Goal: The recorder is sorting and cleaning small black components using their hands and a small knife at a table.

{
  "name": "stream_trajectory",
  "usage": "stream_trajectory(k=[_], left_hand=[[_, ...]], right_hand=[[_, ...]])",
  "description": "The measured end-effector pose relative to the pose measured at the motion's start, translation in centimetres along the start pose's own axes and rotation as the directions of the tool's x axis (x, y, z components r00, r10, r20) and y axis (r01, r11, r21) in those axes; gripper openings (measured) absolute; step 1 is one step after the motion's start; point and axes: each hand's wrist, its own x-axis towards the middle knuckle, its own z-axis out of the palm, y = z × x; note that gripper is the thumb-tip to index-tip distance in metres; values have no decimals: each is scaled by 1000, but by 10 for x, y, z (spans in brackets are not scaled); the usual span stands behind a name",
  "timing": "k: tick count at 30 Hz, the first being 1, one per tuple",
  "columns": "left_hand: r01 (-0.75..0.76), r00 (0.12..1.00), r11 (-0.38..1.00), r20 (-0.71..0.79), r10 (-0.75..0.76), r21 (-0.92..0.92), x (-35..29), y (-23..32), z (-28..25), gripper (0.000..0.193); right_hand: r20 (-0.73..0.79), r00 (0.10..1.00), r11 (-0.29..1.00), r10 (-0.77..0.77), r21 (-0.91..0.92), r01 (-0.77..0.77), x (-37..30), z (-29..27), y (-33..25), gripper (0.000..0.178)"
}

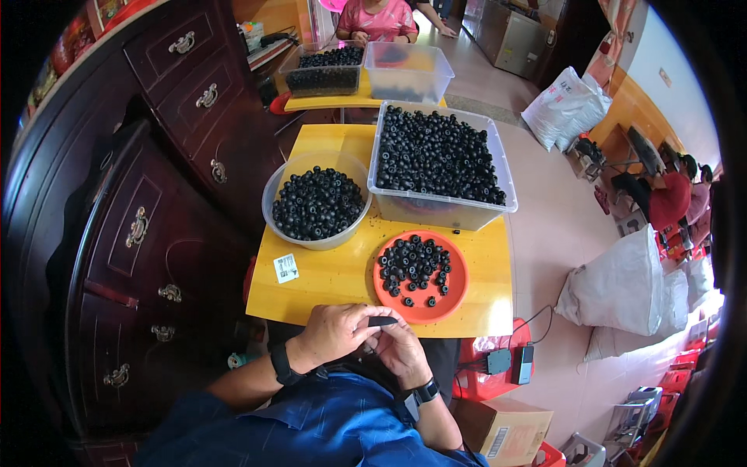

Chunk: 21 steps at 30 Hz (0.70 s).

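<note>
Black strip (381, 321), narrow and dark, is lying between the two hands just in front of the near edge of a yellow table (311, 300). The left hand (331, 336) is pinching it between thumb and fingers, while the right hand (405, 352) is curling its fingers close against it; whether these are gripping it too, I cannot tell. Beside the right forearm, a cardboard box (510, 426) is standing on the floor. Just beyond the hands, an orange plate (459, 284) is holding loose black rings (416, 261), with bare patches showing towards its near side. To its left, a small white card (285, 268) is lying flat. Farther back, a round clear tub (334, 240) and a larger clear box (436, 212) are standing close together, both holding many more rings. On the right, pale sacks (615, 280) are standing on the floor. At a second yellow table, a person in a pink top (381, 22) is sitting behind two clear boxes (408, 87).
</note>
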Motion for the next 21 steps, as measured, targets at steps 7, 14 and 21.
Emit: stream_trajectory(k=[7,14,21], left_hand=[[64,998,996,5,-63,-57,0,-1,2,38],[43,999,997,33,-41,-58,2,0,1,35],[-26,993,994,-119,13,-109,-4,-1,8,38]], right_hand=[[23,1000,1000,-15,-25,16,3,0,0,26],[55,997,999,49,-26,-47,4,-6,1,23],[58,998,996,13,91,-18,2,7,6,21]])
